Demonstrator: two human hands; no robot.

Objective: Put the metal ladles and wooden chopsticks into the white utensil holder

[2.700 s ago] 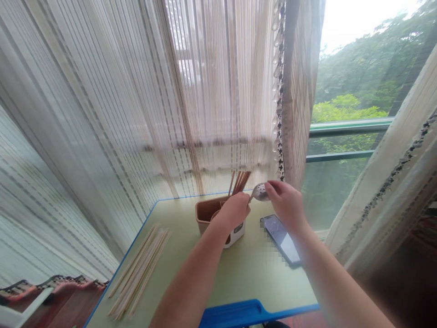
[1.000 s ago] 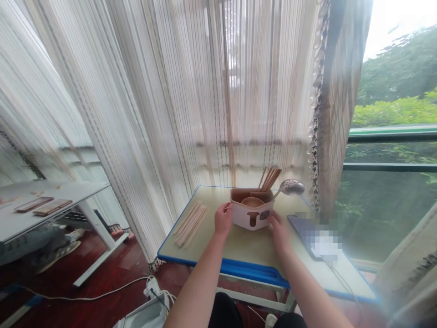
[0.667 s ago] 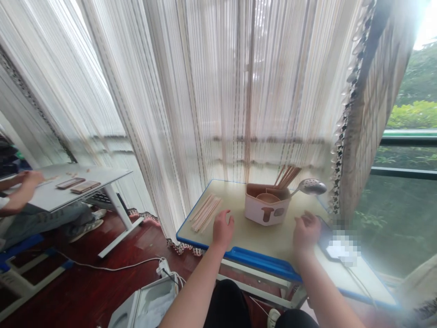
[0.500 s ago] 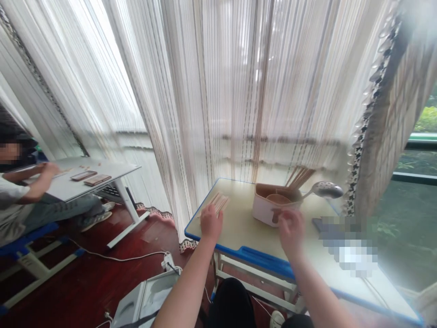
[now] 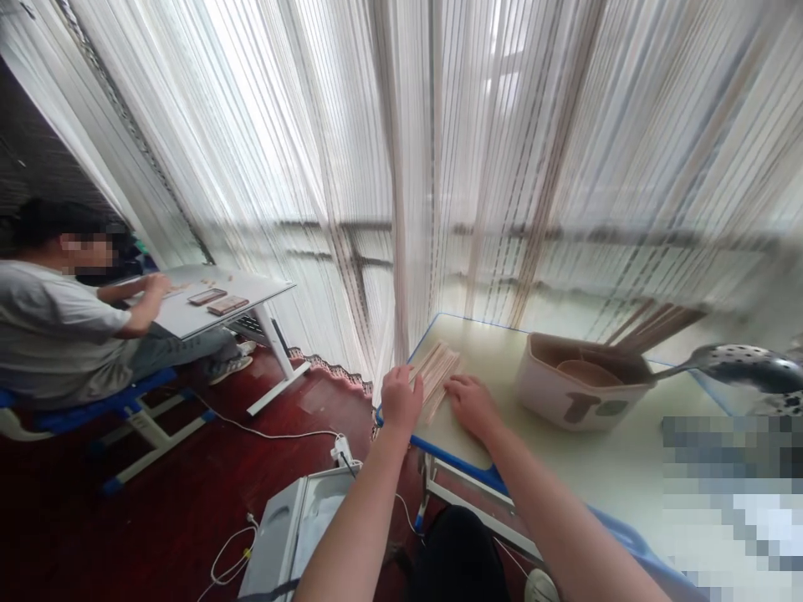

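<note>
A bundle of pale wooden chopsticks point(image 5: 442, 368) lies on the cream desk, pointing away from me. At its left edge my left hand point(image 5: 401, 401) is closed on the near part, with the fingers curled. My right hand point(image 5: 475, 407) rests on the desktop along the bundle's right side, fingers stretched out and the tips close to the sticks; it holds nothing. To the right stands a pinkish utensil holder point(image 5: 533, 380) with a brown inside. Darker chopsticks point(image 5: 668, 324) lean out of it, and a metal slotted spoon point(image 5: 746, 366) sticks out to the right.
The desk point(image 5: 495, 351) has a blue edge, and sheer curtains point(image 5: 477, 167) hang behind it. On the left another person point(image 5: 69, 318) sits at a white table point(image 5: 188, 322). A power strip point(image 5: 342, 451) and cables lie near a grey box point(image 5: 276, 535) on the floor.
My right hand has moved left from the utensil holder to the chopstick bundle. My left hand stays at the bundle. The view has turned left.
</note>
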